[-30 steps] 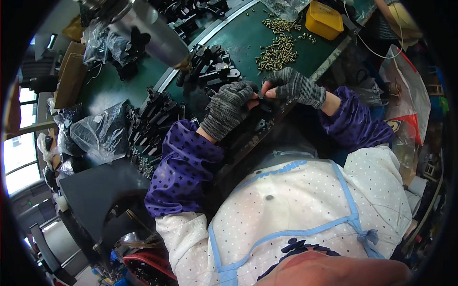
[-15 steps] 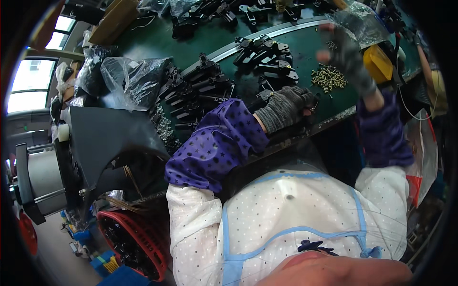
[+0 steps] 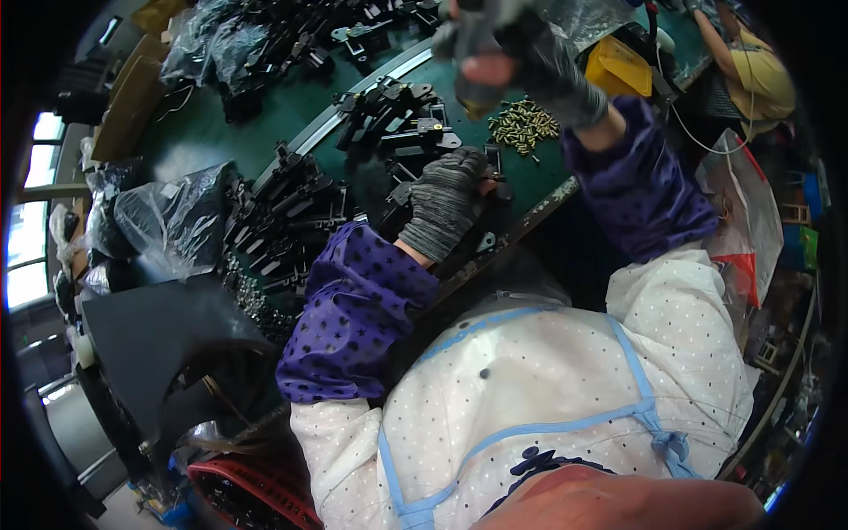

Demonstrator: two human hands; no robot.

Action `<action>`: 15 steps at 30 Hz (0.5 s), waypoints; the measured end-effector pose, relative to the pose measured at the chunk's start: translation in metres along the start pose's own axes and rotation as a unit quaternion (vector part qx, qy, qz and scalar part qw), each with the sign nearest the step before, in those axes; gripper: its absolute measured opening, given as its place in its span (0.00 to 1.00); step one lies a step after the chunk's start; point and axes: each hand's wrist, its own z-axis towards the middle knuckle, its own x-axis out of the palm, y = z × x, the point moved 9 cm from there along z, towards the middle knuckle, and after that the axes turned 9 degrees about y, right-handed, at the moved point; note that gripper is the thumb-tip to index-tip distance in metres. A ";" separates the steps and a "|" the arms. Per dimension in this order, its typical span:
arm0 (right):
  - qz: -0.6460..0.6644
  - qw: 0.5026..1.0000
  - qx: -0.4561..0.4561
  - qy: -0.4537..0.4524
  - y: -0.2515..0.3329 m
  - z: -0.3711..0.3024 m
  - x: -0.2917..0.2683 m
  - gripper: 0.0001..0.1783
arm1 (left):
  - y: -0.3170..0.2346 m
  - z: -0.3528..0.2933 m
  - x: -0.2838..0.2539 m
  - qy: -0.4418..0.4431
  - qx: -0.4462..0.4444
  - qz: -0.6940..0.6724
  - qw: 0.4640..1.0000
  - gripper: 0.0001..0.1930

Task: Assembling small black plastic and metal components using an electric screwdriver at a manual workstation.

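My left hand [image 3: 448, 196], in a grey knit glove with bare fingertips, is closed on a black metal bracket [image 3: 500, 189] at the near edge of the bench. The fingers cover most of that part. My right hand [image 3: 539, 66], gloved alike, is raised over the bench and smeared by motion. Its fingers wrap round a dark, upright tool [image 3: 471, 66] whose kind the blur hides. Below and to the right of this tool is a pile of small brass-coloured screws [image 3: 523, 125]. Several black metal assemblies [image 3: 397, 119] lie beyond my left hand.
More black assemblies [image 3: 287, 216] and small silvery parts [image 3: 247, 287] lie left. A metal rail [image 3: 327, 128] crosses the green bench. Clear plastic bags [image 3: 177, 216], a yellow bin [image 3: 620, 68] and a red basket [image 3: 256, 490] stand around. Another person's arm [image 3: 717, 40] shows at far right.
My right hand has swung left from beyond the screw pile and now has a dark tool in it. My left hand stays at the bench edge; the whole view has shifted.
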 end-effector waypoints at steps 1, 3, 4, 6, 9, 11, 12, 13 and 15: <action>0.089 0.996 0.008 0.008 0.004 -0.012 0.010 0.28 | 0.000 0.000 0.000 0.002 -0.001 -0.007 1.000 0.13; 0.197 0.980 0.024 0.001 0.013 -0.026 0.022 0.29 | 0.000 0.000 0.000 0.005 0.000 -0.022 1.000 0.11; 0.229 0.972 0.047 -0.018 0.014 -0.032 0.027 0.29 | 0.000 0.000 0.000 0.005 0.001 -0.028 1.000 0.11; 0.297 0.941 0.139 -0.085 0.002 -0.047 0.027 0.31 | -0.001 0.000 0.000 0.009 -0.002 -0.019 1.000 0.09; 0.248 0.953 0.128 -0.121 -0.003 -0.055 0.022 0.31 | 0.000 -0.001 0.001 0.015 -0.017 -0.012 1.000 0.09; 0.235 0.959 0.098 -0.126 -0.008 -0.058 0.020 0.32 | 0.000 0.000 0.001 0.012 -0.022 -0.018 1.000 0.09; 0.208 0.961 0.116 -0.143 -0.016 -0.062 0.018 0.32 | 0.000 0.000 0.000 0.011 -0.022 -0.017 1.000 0.09; 0.182 0.963 0.123 -0.153 -0.021 -0.063 0.016 0.32 | 0.000 0.000 0.000 0.009 -0.022 -0.017 1.000 0.09; 0.170 0.963 0.132 -0.162 -0.024 -0.066 0.015 0.32 | -0.001 0.000 0.000 0.007 -0.022 -0.015 1.000 0.09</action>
